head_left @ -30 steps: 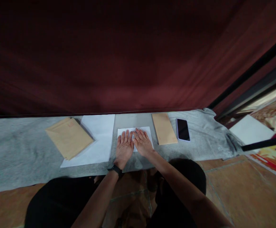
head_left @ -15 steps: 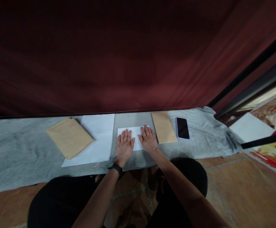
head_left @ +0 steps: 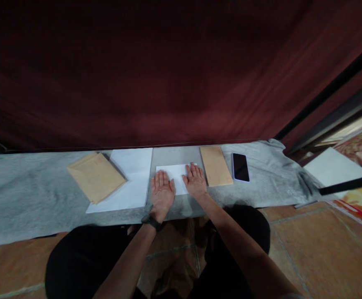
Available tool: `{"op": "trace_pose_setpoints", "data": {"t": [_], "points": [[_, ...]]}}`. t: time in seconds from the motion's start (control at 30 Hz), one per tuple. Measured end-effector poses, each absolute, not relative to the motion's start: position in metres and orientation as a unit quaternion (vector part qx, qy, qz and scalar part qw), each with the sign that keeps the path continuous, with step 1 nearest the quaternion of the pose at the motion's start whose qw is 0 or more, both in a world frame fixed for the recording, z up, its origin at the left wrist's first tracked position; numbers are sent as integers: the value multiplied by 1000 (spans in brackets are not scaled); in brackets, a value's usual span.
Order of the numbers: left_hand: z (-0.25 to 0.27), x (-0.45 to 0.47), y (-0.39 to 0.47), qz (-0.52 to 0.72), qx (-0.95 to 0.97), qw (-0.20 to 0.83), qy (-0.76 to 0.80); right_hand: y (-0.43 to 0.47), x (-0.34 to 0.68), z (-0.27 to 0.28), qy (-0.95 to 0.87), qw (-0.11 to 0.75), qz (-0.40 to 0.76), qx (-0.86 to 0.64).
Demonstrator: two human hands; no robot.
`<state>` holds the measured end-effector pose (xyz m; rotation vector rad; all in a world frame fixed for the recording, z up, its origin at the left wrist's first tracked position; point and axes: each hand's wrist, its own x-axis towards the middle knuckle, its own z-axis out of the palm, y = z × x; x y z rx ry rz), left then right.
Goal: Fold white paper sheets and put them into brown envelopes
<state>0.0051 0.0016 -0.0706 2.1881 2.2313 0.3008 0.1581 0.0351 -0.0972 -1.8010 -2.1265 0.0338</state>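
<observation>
Centrally, white paper (head_left: 180,182), ends under left grip (head_left: 162,194) and right grip (head_left: 196,183), both unclenched.

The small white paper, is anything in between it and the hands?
No, nothing that I can see. The left hand lies flat over the left end of the small paper, and the right hand over its right end.

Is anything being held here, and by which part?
Nothing is gripped: the left hand and right hand lie flat on the small white paper.
</observation>
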Motion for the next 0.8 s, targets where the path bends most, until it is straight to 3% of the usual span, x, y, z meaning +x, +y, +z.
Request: {"op": "trace_pose_setpoints", "data": {"t": [0.2,0.53,0.8], "points": [[-70,20,36,82,729,40,679,34,158,-99,-748,192,1,-636],[-81,-13,20,101,701,10,705,33,152,-99,-741,209,-8,-639],[-80,-12,22,101,706,15,701,9,128,-96,-786,171,22,-593]]}}
